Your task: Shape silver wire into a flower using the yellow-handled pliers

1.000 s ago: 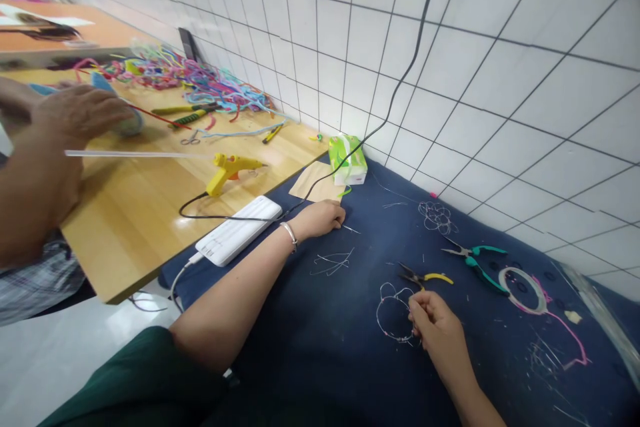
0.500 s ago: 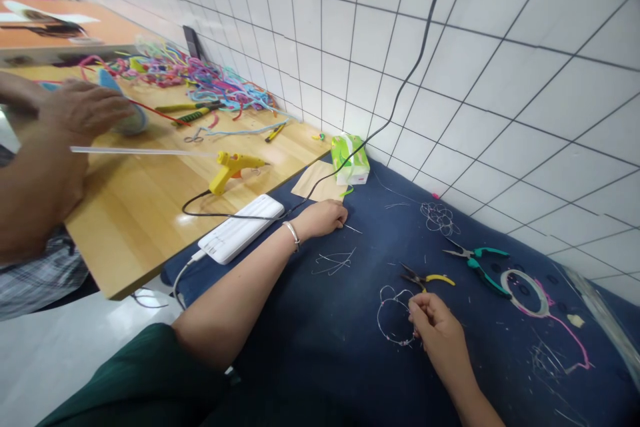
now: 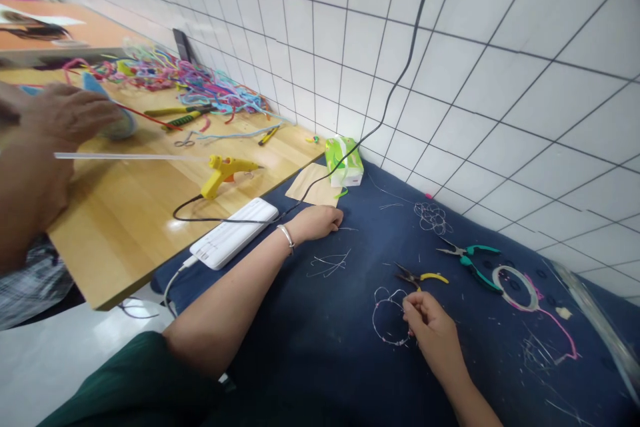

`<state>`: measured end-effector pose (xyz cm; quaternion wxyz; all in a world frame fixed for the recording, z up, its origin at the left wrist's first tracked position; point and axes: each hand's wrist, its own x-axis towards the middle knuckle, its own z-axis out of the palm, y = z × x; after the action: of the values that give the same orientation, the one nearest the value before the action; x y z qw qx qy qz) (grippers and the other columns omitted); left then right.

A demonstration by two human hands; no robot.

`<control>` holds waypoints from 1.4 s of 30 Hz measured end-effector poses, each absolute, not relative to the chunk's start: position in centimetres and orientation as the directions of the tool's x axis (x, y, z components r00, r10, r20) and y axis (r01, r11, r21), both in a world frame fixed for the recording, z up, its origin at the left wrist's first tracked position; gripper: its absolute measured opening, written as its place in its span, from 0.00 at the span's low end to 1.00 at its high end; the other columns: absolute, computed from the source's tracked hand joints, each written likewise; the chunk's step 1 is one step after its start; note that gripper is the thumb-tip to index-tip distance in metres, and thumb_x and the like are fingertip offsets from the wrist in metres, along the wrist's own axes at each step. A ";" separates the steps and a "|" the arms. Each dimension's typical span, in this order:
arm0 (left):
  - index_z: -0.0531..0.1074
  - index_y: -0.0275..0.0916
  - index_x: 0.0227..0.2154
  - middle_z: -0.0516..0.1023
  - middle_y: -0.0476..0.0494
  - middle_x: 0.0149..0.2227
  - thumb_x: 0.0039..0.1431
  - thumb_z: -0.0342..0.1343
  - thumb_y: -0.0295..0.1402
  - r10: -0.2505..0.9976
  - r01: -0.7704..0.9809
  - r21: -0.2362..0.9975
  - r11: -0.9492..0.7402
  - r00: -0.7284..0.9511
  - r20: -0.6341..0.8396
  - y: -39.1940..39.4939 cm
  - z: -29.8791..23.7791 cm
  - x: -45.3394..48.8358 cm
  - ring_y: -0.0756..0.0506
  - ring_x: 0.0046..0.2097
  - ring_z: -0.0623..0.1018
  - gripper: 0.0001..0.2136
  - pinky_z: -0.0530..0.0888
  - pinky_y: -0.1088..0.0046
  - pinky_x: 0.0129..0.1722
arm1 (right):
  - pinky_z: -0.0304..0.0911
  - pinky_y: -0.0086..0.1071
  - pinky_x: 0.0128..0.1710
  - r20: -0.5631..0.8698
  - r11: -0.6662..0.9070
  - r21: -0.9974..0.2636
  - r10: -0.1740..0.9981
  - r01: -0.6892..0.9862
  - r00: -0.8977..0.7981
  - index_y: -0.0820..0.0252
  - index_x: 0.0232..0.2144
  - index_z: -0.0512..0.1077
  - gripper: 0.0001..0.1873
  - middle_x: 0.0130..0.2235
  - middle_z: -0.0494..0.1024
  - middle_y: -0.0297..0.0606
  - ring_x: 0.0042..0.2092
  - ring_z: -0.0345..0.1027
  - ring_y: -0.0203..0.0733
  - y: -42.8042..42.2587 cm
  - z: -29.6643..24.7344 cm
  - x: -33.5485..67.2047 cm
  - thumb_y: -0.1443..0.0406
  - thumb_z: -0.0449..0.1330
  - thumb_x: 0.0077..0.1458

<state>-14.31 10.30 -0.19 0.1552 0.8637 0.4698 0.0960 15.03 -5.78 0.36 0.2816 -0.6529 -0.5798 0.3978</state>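
My right hand [image 3: 431,328] rests on the dark blue cloth [image 3: 325,347] with its fingers pinched on the edge of a thin wire loop shape [image 3: 387,315]. Yellow-handled pliers [image 3: 419,276] lie just beyond it. My left hand [image 3: 319,220] lies further back on the cloth, fingers curled, with a bracelet at the wrist; I cannot make out anything in it. Loose wire strands [image 3: 330,261] lie between the two hands.
Green-handled pliers [image 3: 470,257], a wire coil [image 3: 432,217], a tape ring [image 3: 512,278], a white power strip [image 3: 234,232], a tissue pack [image 3: 343,160]. On the wooden table [image 3: 140,213] sit a yellow glue gun [image 3: 227,170] and coloured pipe cleaners [image 3: 190,80]. Another person's hand [image 3: 65,117] works at left.
The view shifted slightly. My hands hold nearly the same places; the right hand stays pinched on the wire loop.
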 end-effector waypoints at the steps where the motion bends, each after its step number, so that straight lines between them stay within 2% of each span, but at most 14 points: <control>1: 0.70 0.38 0.29 0.74 0.46 0.30 0.50 0.51 0.29 0.842 0.784 0.354 -0.509 0.539 0.018 10.2 -0.2 -14.2 0.48 0.33 0.72 0.04 0.65 0.76 0.32 | 0.58 0.27 0.25 -0.192 -0.166 -0.835 0.981 0.525 0.006 0.58 0.29 0.68 0.12 0.25 0.71 0.33 0.25 0.64 0.35 -5.8 0.4 15.0 0.56 0.53 0.50; 7: 0.69 0.38 0.27 0.73 0.45 0.29 0.51 0.49 0.28 0.835 0.786 0.319 -0.529 0.549 0.034 9.5 0.7 -13.6 0.47 0.32 0.71 0.05 0.64 0.75 0.31 | 0.59 0.27 0.25 -0.187 -0.162 -0.860 0.982 0.484 -0.003 0.58 0.29 0.68 0.12 0.24 0.70 0.32 0.24 0.63 0.35 -5.9 0.7 15.1 0.56 0.52 0.50; 13: 0.67 0.37 0.29 0.71 0.43 0.31 0.54 0.45 0.28 0.841 0.793 0.285 -0.539 0.528 0.122 8.7 2.2 -12.8 0.46 0.34 0.71 0.06 0.64 0.72 0.35 | 0.59 0.27 0.23 -0.194 -0.184 -0.858 0.981 0.479 0.030 0.58 0.26 0.67 0.12 0.23 0.70 0.32 0.23 0.62 0.34 -5.9 1.1 14.8 0.56 0.53 0.48; 19: 0.66 0.37 0.27 0.70 0.46 0.26 0.53 0.46 0.28 0.858 0.811 0.281 -0.513 0.493 0.142 8.7 1.9 -12.4 0.48 0.29 0.70 0.05 0.64 0.74 0.30 | 0.59 0.26 0.25 -0.150 -0.137 -0.840 0.988 0.526 0.018 0.58 0.26 0.68 0.09 0.22 0.69 0.30 0.24 0.62 0.34 -5.9 1.0 15.0 0.59 0.52 0.49; 25: 0.68 0.38 0.33 0.72 0.47 0.30 0.53 0.46 0.27 0.862 0.760 0.407 -0.507 0.457 0.219 8.5 2.3 -11.9 0.49 0.33 0.71 0.07 0.65 0.75 0.33 | 0.59 0.26 0.26 -0.130 -0.104 -0.843 0.991 0.528 -0.011 0.58 0.28 0.68 0.09 0.23 0.70 0.31 0.25 0.64 0.34 -6.0 0.3 15.5 0.59 0.51 0.51; 30: 0.70 0.38 0.34 0.73 0.47 0.33 0.54 0.45 0.25 0.784 0.586 0.552 -0.593 0.577 0.229 6.3 3.4 -9.3 0.50 0.34 0.71 0.09 0.66 0.75 0.34 | 0.61 0.27 0.28 -0.085 -0.082 -0.818 0.996 0.569 0.022 0.56 0.32 0.68 0.09 0.25 0.72 0.31 0.26 0.65 0.35 -6.2 -0.1 15.4 0.60 0.51 0.52; 34: 0.71 0.39 0.34 0.73 0.47 0.33 0.56 0.45 0.24 0.663 0.450 0.575 -0.684 0.712 0.231 3.7 4.1 -6.9 0.50 0.37 0.71 0.10 0.67 0.74 0.38 | 0.63 0.32 0.34 0.052 0.026 -0.690 0.999 0.723 0.014 0.56 0.39 0.68 0.12 0.30 0.73 0.34 0.32 0.67 0.38 -6.6 0.0 15.3 0.61 0.51 0.53; 36: 0.71 0.39 0.35 0.72 0.46 0.33 0.57 0.46 0.25 0.624 0.425 0.565 -0.707 0.751 0.215 2.7 4.3 -6.1 0.49 0.37 0.71 0.09 0.67 0.74 0.37 | 0.62 0.35 0.39 0.220 0.140 -0.591 0.976 0.795 -0.008 0.57 0.43 0.67 0.14 0.36 0.73 0.39 0.38 0.67 0.41 -6.8 0.3 15.3 0.62 0.52 0.53; 39: 0.71 0.38 0.36 0.72 0.45 0.33 0.57 0.45 0.25 0.575 0.403 0.536 -0.742 0.793 0.201 1.7 4.3 -5.3 0.49 0.37 0.72 0.10 0.67 0.73 0.38 | 0.58 0.41 0.47 0.501 0.319 -0.435 0.863 0.842 -0.067 0.60 0.49 0.62 0.20 0.45 0.69 0.44 0.47 0.62 0.46 -6.9 0.8 15.4 0.64 0.54 0.52; 40: 0.71 0.38 0.36 0.72 0.44 0.33 0.58 0.45 0.25 0.562 0.397 0.527 -0.752 0.803 0.197 1.4 4.2 -5.1 0.48 0.37 0.72 0.10 0.68 0.73 0.38 | 0.57 0.42 0.48 0.550 0.365 -0.376 0.827 0.852 -0.112 0.60 0.50 0.61 0.21 0.46 0.69 0.45 0.49 0.61 0.46 -7.0 1.0 15.4 0.64 0.55 0.52; 42: 0.70 0.38 0.37 0.72 0.44 0.34 0.58 0.44 0.25 0.532 0.375 0.517 -0.770 0.824 0.195 0.9 4.0 -4.7 0.48 0.38 0.72 0.10 0.68 0.72 0.39 | 0.55 0.43 0.49 0.561 0.431 -0.271 0.797 0.861 -0.223 0.59 0.50 0.62 0.20 0.45 0.70 0.44 0.48 0.61 0.46 -7.0 1.0 15.5 0.66 0.55 0.53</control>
<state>-4.67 0.93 4.00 0.2348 0.9257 0.2449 0.1672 15.48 -7.05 1.00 0.3263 -0.5310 -0.7805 -0.0485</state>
